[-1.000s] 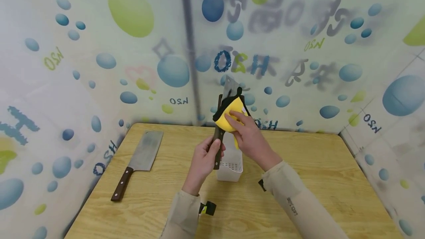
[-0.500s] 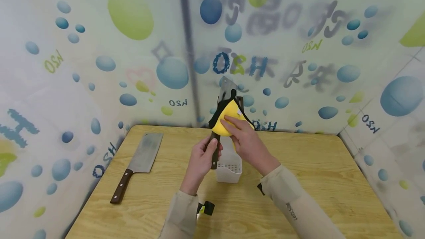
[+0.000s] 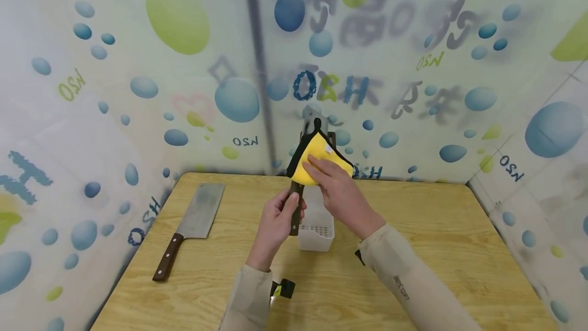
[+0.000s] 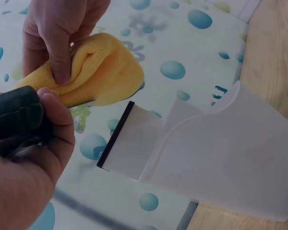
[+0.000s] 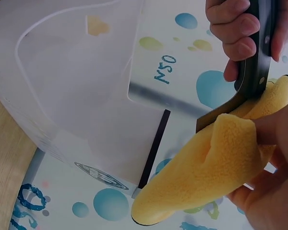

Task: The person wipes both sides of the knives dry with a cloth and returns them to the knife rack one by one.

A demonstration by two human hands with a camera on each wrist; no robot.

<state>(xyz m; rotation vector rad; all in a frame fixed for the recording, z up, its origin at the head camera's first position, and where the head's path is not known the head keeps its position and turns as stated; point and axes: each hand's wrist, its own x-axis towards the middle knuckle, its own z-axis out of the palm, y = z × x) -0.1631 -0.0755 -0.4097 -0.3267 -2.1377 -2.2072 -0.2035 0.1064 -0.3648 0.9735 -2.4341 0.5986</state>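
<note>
My left hand [image 3: 277, 221] grips the dark riveted handle [image 3: 295, 211] of a cleaver, held upright above the table. The top of its wide steel blade [image 3: 310, 114], with a hole near the corner, shows above a yellow cloth [image 3: 309, 165] with black edging. My right hand [image 3: 342, 195] pinches this cloth, which is folded over the blade and hides most of it. In the right wrist view, the cloth [image 5: 197, 177] lies along the blade just past the handle [image 5: 261, 52]. The left wrist view shows the right thumb pressing into the cloth [image 4: 101, 72].
A second cleaver [image 3: 204, 213] lies on the left of the wooden table [image 3: 413, 269], its brown handle toward me. Behind my hands stands a white plastic holder [image 3: 317, 243] with a perforated front tray and a black strip [image 4: 116, 135] on top. A patterned wall [image 3: 390, 65] closes the back.
The right hand and the cloth have shifted left across the blade, the cloth now spread wider over it. The left hand and cleaver have drifted slightly left. The second cleaver has stayed put.
</note>
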